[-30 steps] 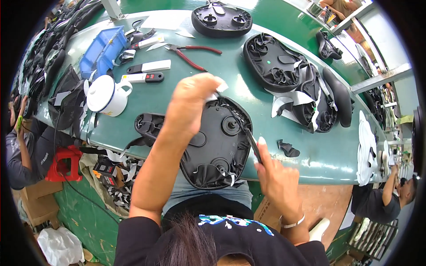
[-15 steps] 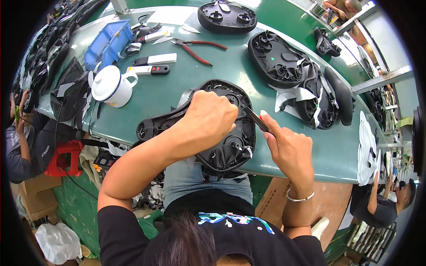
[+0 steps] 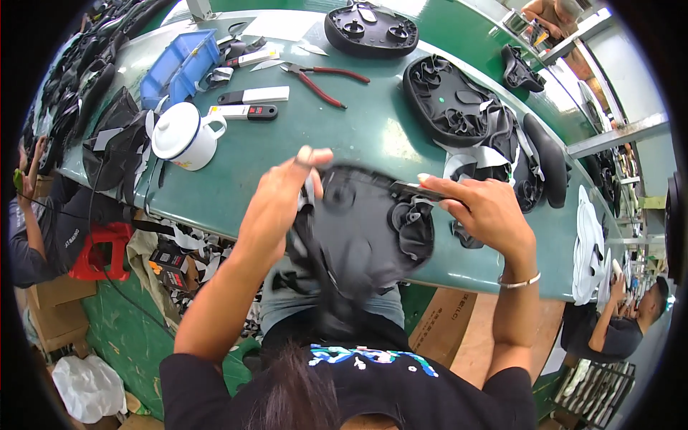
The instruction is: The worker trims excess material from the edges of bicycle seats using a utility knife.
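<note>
A black padded saddle (image 3: 369, 244), underside up, is tilted and blurred by motion over the near table edge and my lap. My left hand (image 3: 285, 185) grips its far left rim, the fingertips partly smeared. In my right hand (image 3: 487, 211) is a slim, dark-handled cutter (image 3: 423, 191), its front end over the saddle's far right rim. The underside shows round mounts and loose gathered black cover material. Where exactly the cutter's tip sits is too blurred to tell.
On the green table (image 3: 287, 154) stand a white lidded enamel mug (image 3: 185, 136) and a blue bin (image 3: 179, 68). Red-handled pliers (image 3: 322, 86) and cutters (image 3: 244, 112) lie beyond. More saddles (image 3: 448, 100) are at the far right. Co-workers sit at both sides.
The saddle has turned and tilted off its flat position. My left hand has moved left and opened from a fist to hold the rim; my right hand, with the cutter, has shifted slightly right.
</note>
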The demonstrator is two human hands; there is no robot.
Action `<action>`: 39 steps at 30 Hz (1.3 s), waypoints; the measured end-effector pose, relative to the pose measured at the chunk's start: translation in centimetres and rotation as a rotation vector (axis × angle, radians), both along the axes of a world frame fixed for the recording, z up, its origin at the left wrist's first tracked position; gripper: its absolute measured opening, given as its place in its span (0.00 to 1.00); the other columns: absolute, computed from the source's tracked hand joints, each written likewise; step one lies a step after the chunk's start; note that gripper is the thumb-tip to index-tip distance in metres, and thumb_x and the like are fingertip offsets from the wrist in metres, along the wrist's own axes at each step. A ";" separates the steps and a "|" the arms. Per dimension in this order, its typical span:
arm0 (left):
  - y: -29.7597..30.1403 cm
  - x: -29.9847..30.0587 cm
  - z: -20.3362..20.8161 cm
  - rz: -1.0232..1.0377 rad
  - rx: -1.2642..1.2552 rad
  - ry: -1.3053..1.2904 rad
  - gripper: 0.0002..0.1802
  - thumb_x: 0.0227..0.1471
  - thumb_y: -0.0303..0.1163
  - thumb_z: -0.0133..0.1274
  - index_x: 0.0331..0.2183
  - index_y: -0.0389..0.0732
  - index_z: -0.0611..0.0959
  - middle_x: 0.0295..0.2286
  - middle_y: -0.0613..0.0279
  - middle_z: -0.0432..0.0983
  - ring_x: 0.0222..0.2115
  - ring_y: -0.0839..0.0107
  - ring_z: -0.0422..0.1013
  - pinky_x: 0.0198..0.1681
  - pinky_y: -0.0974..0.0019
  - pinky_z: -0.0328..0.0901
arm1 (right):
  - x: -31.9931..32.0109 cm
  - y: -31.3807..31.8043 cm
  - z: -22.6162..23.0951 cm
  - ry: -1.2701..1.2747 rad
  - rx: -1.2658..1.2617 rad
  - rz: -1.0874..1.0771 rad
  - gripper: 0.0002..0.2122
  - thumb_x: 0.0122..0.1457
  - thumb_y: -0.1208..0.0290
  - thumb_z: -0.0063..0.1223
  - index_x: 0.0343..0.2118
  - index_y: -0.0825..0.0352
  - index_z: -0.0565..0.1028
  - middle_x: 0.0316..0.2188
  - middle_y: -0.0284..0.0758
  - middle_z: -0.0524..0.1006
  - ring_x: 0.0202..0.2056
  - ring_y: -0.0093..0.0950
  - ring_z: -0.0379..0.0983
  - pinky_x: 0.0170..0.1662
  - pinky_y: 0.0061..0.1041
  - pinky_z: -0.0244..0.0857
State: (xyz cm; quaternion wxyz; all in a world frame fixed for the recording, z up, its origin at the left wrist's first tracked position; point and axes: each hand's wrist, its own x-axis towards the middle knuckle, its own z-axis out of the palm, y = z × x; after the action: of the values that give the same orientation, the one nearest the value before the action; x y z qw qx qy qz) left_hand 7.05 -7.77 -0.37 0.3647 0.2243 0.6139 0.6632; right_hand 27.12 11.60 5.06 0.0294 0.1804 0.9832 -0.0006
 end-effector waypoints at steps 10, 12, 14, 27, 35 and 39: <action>-5.5 -7.7 7.8 -0.244 1.006 -0.400 0.32 0.64 0.48 0.22 0.14 0.45 0.66 0.06 0.66 0.57 0.14 0.73 0.64 0.34 0.63 0.62 | 5.2 -5.6 1.3 -0.121 0.040 0.025 0.25 0.52 0.69 0.55 0.55 0.47 0.66 0.15 0.32 0.67 0.14 0.32 0.65 0.21 0.31 0.57; -4.3 -8.3 7.4 -0.356 1.189 -0.729 0.29 0.63 0.49 0.33 0.15 0.43 0.68 0.11 0.64 0.65 0.11 0.76 0.57 0.33 0.63 0.64 | 6.4 -6.9 1.0 -0.120 -0.043 -0.046 0.24 0.53 0.68 0.54 0.55 0.51 0.66 0.15 0.34 0.69 0.13 0.33 0.66 0.18 0.31 0.56; -0.1 -5.6 5.8 -0.628 0.214 0.592 0.18 0.51 0.47 0.50 0.23 0.41 0.76 0.29 0.54 0.69 0.27 0.66 0.65 0.39 0.58 0.64 | 6.3 -6.8 1.2 -0.103 -0.042 -0.080 0.24 0.52 0.68 0.55 0.55 0.52 0.67 0.14 0.33 0.68 0.14 0.33 0.65 0.19 0.32 0.56; 7.5 0.0 4.4 -0.059 0.643 -0.089 0.16 0.60 0.42 0.42 0.25 0.43 0.69 0.15 0.71 0.58 0.16 0.82 0.53 0.17 0.75 0.46 | 10.9 -11.3 -3.3 0.220 -0.436 -0.365 0.29 0.54 0.68 0.56 0.59 0.65 0.60 0.21 0.38 0.76 0.19 0.38 0.73 0.20 0.33 0.63; 5.6 -0.5 3.6 0.538 0.268 0.486 0.06 0.51 0.30 0.52 0.28 0.37 0.75 0.24 0.61 0.71 0.21 0.75 0.65 0.25 0.75 0.61 | 11.4 -14.0 -5.2 0.606 -1.003 -0.787 0.28 0.54 0.68 0.58 0.56 0.69 0.59 0.37 0.39 0.77 0.30 0.27 0.75 0.35 0.26 0.69; 1.9 -1.8 -3.1 -0.477 -0.398 0.982 0.32 0.34 0.51 0.64 0.41 0.44 0.78 0.31 0.48 0.75 0.36 0.51 0.72 0.41 0.54 0.65 | 6.1 -12.3 -8.0 0.757 -0.962 -0.614 0.32 0.51 0.67 0.63 0.53 0.73 0.56 0.39 0.40 0.69 0.42 0.25 0.68 0.47 0.27 0.63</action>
State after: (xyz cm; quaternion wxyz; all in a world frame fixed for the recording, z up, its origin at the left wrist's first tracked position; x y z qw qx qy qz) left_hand 5.20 -5.86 -3.44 0.2116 0.5649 0.7564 0.2530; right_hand 33.17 -0.67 -2.95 -0.2411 0.4051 0.7203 -0.5088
